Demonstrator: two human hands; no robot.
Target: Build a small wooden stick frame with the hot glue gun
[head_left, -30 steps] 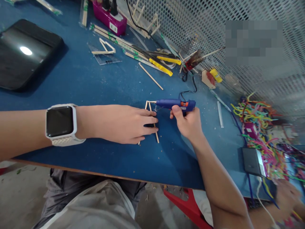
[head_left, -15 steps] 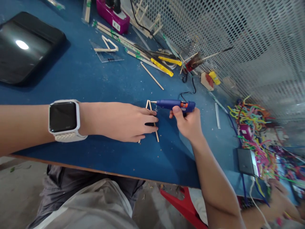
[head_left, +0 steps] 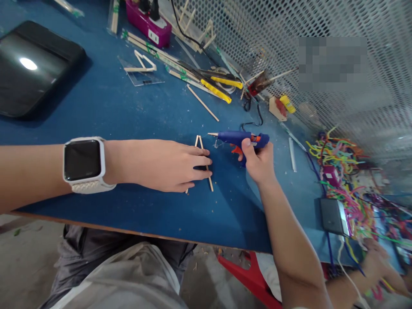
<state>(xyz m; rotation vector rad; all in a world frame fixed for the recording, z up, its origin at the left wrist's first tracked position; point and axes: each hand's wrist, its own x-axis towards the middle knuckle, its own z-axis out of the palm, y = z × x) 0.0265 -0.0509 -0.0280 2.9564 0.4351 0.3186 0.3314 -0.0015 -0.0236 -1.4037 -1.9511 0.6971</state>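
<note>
My left hand [head_left: 174,166] lies flat with fingers apart over two thin wooden sticks [head_left: 210,184], pressing them to the blue table. The sticks lean together in a narrow upside-down V whose tip shows beyond my fingers; their middles are hidden under the hand. My right hand [head_left: 260,162] is closed around a blue hot glue gun [head_left: 233,137] with an orange trigger. The gun's metal nozzle points left and stands a little right of the sticks' tip, apart from it. A thin, clear strand hangs below the nozzle.
A loose stick [head_left: 203,103], yellow-handled cutters [head_left: 219,89] and a stick triangle [head_left: 143,68] on a clear set square lie farther back. Behind are a purple power strip [head_left: 149,25] and mesh screen [head_left: 257,34]. A black case [head_left: 38,81] sits left; another person's hand [head_left: 375,257] is right.
My right hand has drawn the glue gun to the right, so its nozzle has come away from the tip of the sticks. My left hand stays on the sticks.
</note>
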